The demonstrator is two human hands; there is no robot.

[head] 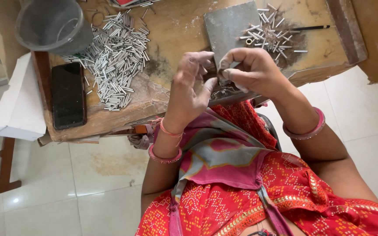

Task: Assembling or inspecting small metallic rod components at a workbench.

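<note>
Two hands pinching a small metal piece at a workbench edge

At frame centre the left hand (189, 87) and right hand (250, 70) meet fingertip to fingertip, closed on a tiny metal piece (217, 75), mostly hidden, just below a grey metal plate (230, 26). Short silver tubes (117, 57) lie heaped upper left beside a grey plastic cup (53, 24) and black phone (68, 94).
</note>
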